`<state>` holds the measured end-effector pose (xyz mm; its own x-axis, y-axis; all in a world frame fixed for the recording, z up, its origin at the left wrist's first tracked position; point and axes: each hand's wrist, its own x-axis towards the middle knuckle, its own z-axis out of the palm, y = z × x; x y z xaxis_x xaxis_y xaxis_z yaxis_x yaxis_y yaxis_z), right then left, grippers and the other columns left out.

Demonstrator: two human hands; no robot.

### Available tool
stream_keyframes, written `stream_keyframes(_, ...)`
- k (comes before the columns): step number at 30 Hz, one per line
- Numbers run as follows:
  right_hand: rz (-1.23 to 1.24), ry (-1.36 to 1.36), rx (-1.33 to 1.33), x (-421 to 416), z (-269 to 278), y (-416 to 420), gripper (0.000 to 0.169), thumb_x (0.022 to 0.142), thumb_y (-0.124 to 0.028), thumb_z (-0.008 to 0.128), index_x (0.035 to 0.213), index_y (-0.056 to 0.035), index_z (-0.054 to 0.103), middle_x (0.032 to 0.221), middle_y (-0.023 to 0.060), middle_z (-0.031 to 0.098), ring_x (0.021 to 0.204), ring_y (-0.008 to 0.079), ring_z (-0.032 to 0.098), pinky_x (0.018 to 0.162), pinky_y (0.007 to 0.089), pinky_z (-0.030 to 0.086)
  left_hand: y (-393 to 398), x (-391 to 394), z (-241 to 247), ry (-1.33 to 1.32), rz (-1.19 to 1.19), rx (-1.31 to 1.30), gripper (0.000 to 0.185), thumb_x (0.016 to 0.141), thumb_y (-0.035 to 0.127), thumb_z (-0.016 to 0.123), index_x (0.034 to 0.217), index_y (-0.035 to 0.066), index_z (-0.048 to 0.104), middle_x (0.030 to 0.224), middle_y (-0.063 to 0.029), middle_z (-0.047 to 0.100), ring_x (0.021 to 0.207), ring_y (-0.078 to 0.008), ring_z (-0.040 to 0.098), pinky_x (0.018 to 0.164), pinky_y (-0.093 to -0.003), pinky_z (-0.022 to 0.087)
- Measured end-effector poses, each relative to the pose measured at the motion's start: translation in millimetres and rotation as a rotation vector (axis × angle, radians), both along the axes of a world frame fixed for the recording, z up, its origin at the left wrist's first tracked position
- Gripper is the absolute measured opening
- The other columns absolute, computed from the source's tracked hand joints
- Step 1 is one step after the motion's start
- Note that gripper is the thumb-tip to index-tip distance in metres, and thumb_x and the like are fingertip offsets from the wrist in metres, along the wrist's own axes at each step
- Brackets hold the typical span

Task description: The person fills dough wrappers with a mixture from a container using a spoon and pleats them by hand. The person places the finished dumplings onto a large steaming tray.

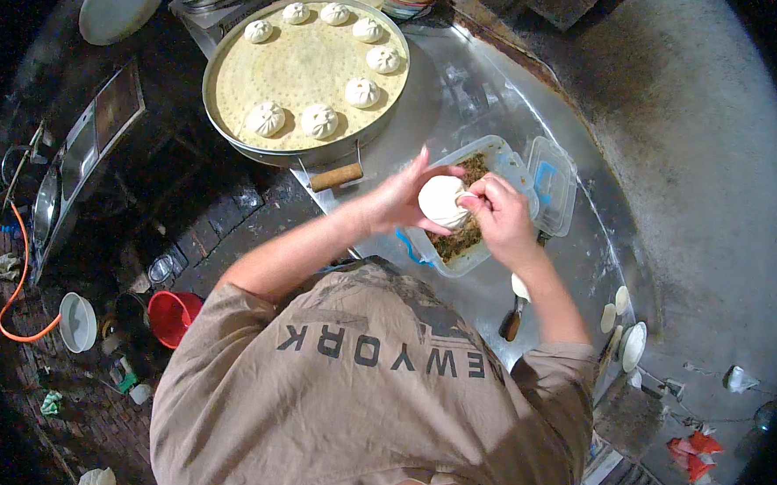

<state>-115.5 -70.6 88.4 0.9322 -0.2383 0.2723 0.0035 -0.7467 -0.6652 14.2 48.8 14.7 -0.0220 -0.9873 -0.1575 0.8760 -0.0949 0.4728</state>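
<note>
A round white dough bun (441, 201) rests in my left hand (401, 194), its thumb and fingers spread around the sides. My right hand (503, 215) pinches the gathered dough edge on the bun's right side. Both hands are above a clear plastic container (479, 266) that holds brown minced filling (453, 246). Up and to the left, a wide round steamer tray (292, 73) carries several pleated buns (320, 120) set along its rim. A wooden handle (336, 177) hangs from the steamer's near side.
The metal worktop (448, 101) bears a clear lid (553, 185) beside the container. A wooden-handled tool (511, 324) lies near my right forearm. Flat dough rounds (608, 318) and a white bowl (633, 346) sit at the right. A red basin (173, 319) stands at the lower left.
</note>
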Motion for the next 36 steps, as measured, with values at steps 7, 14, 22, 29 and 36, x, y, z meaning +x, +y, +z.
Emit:
stream_keyframes(7, 0.149, -0.092, -0.279, 8, -18, 4, 0.016, 0.075, -0.013, 0.066, 0.082, -0.0021, 0.056, 0.075, 0.0105, 0.053, 0.068, 0.0272, 0.054, 0.059, 0.0367, 0.044, -1, -12, -19, 0.035, 0.217, 0.145, 0.034, 0.094, 0.034, 0.036, 0.102, 0.008, 0.057, 0.095, -0.0056, 0.062, 0.089, -0.0187, 0.060, 0.080, -0.0359, 0.048)
stream_keyframes(14, 0.299, 0.000, -0.387, 23, 8, 6, 0.015, 0.072, -0.015, 0.066, 0.076, -0.0035, 0.057, 0.074, 0.0080, 0.051, 0.078, 0.0269, 0.053, 0.070, 0.0372, 0.044, 2, 16, -14, -0.225, -0.013, 0.223, 0.034, 0.092, 0.036, 0.043, 0.105, 0.008, 0.055, 0.100, -0.0061, 0.062, 0.088, -0.0178, 0.062, 0.075, -0.0354, 0.053)
stream_keyframes(22, 0.320, -0.134, -0.311, 67, 13, 20, 0.016, 0.069, -0.013, 0.069, 0.072, -0.0037, 0.056, 0.075, 0.0085, 0.052, 0.073, 0.0261, 0.051, 0.066, 0.0380, 0.042, 37, 68, 29, -0.276, -0.189, 0.088, 0.086, 0.080, 0.075, 0.019, 0.132, 0.008, 0.032, 0.114, -0.0114, 0.056, 0.086, -0.0279, 0.064, 0.066, -0.0450, 0.054)
stream_keyframes(29, 0.050, -0.096, -0.110, 135, -54, 71, 0.031, 0.063, -0.012, 0.075, 0.085, -0.0034, 0.055, 0.089, 0.0121, 0.052, 0.088, 0.0293, 0.051, 0.075, 0.0374, 0.043, 67, 68, -62, 0.240, 0.607, 0.059, 0.049, 0.093, 0.047, 0.030, 0.103, 0.007, 0.056, 0.092, -0.0068, 0.063, 0.086, -0.0196, 0.062, 0.076, -0.0332, 0.051)
stream_keyframes(36, 0.367, 0.178, 0.267, 232, -75, 109, 0.070, 0.063, -0.016, 0.078, 0.123, -0.0018, 0.043, 0.116, 0.0137, 0.051, 0.107, 0.0251, 0.050, 0.090, 0.0353, 0.043, 135, 157, -57, 0.142, 0.511, 0.073, 0.047, 0.095, 0.041, 0.032, 0.108, 0.003, 0.056, 0.098, -0.0105, 0.063, 0.090, -0.0222, 0.062, 0.078, -0.0351, 0.052)
